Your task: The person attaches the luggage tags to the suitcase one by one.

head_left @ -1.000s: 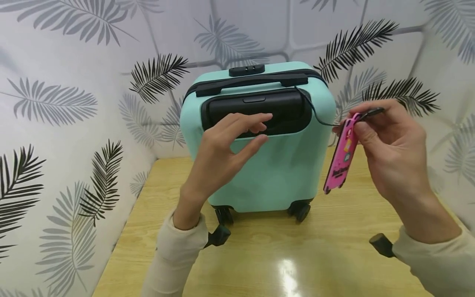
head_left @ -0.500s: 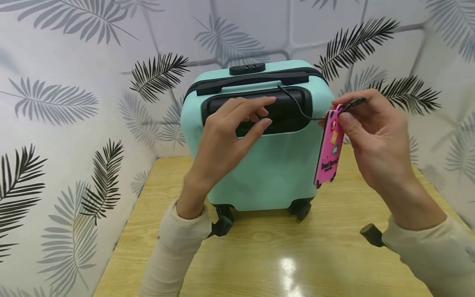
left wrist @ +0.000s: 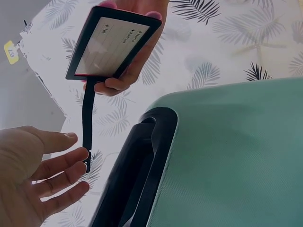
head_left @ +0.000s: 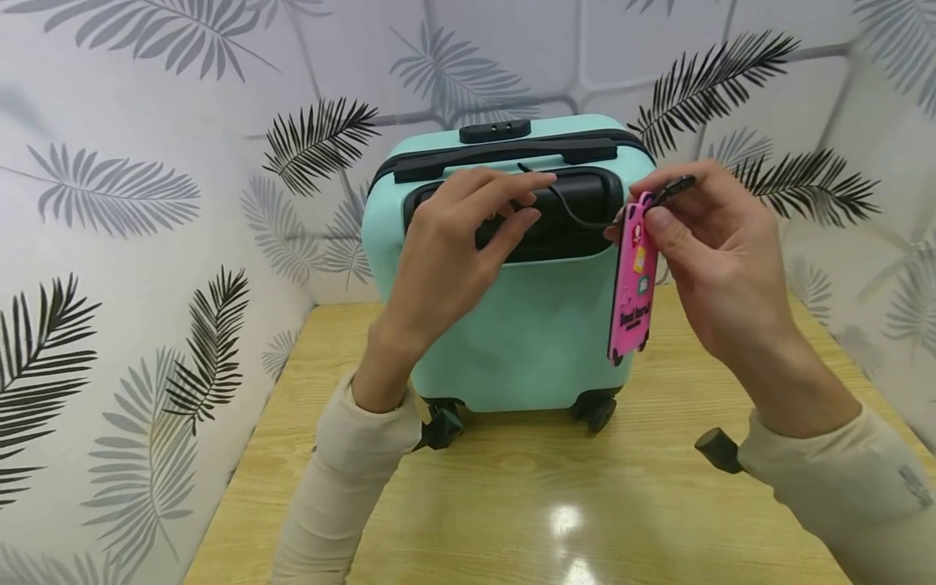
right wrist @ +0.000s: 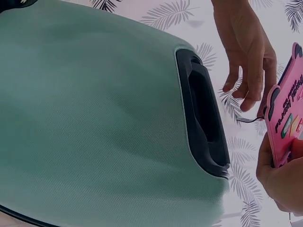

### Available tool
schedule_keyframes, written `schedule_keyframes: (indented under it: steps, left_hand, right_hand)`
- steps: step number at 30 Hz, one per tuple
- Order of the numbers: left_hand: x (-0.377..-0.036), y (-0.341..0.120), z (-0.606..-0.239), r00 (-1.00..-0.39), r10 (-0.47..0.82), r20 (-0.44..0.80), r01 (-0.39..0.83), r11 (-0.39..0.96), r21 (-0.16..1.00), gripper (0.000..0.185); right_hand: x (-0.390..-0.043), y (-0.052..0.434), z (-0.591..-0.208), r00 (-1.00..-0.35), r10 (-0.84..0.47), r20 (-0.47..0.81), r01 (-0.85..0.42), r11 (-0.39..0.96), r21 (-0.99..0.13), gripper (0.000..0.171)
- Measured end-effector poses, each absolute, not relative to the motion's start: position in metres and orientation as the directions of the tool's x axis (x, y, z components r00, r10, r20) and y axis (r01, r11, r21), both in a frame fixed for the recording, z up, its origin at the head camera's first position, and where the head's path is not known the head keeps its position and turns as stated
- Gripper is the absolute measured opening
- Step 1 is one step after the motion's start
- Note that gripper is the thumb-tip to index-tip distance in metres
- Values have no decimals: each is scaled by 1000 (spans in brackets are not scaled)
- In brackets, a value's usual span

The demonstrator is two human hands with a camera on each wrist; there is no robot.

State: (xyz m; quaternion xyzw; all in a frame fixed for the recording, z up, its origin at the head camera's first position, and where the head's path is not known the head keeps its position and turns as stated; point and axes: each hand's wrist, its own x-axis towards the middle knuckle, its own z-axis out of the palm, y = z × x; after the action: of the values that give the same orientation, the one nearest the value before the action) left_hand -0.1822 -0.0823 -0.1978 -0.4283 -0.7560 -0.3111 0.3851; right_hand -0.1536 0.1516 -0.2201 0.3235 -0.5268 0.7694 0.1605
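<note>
Leaf-print walls and a wood table [head_left: 512, 504] frame the mint suitcase [head_left: 526, 325] mid-frame in your head view, your right hand [head_left: 720, 260] pinching the pink luggage tag [head_left: 632, 280], while the left wrist view shows your left hand [left wrist: 35, 175] lower left, fingers loose, touching the tag's strap [left wrist: 87, 120].

A pale wooden worktop [head_left: 658, 504] with a glossy surface carries a mint-green suitcase [head_left: 541, 325], which stands upright on its black wheels [head_left: 595, 410] toward the far edge. A bright glare of light shows on the bare near part of the wood.
</note>
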Motion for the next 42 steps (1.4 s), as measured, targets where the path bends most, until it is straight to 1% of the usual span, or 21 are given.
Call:
schedule_keyframes:
  steps: [3,8,16,20,23,29,32,36,40,42]
  left_hand:
    - [-183,-82,-197,-353,414,839,880,452,147,28]
    - [-186,-80,-194,-348,423,836,872,475,122,29]
    - [-188,-76,-187,-388,446,806,846,520,120,24]
    - [-191,-75,-187,-382,440,813,850,513,122,21]
    - [-194,-75,-187,-374,427,823,850,513,121,21]
    - [-197,-75,-186,-360,416,835,856,503,118,22]
    - [-198,-75,-185,-362,414,835,858,498,125,22]
    - [-198,-76,-184,-373,404,835,852,506,135,21]
    - [-199,-76,-182,-390,393,832,838,526,144,21]
    - [-199,-76,-180,-417,389,822,823,545,160,21]
  right_hand:
    - [-155,151,-219,-741,-104,663,-576,-408,-708,21]
    - [-158,148,-214,-744,-120,658,-560,-427,-710,21]
    - [-162,143,-204,-747,-126,653,-538,-464,-704,21]
    - [-164,140,-198,-755,-104,648,-534,-478,-698,22]
    - [-166,138,-193,-760,-85,644,-542,-463,-702,23]
    - [-173,137,-187,-760,-64,647,-546,-476,-689,23]
    - [-176,135,-184,-757,-47,652,-561,-466,-684,22]
    - [-181,131,-179,-758,-29,652,-578,-433,-692,19]
    - [-187,129,-175,-766,-24,642,-568,-442,-694,19]
    - [-191,127,-173,-769,-24,639,-564,-447,-695,18]
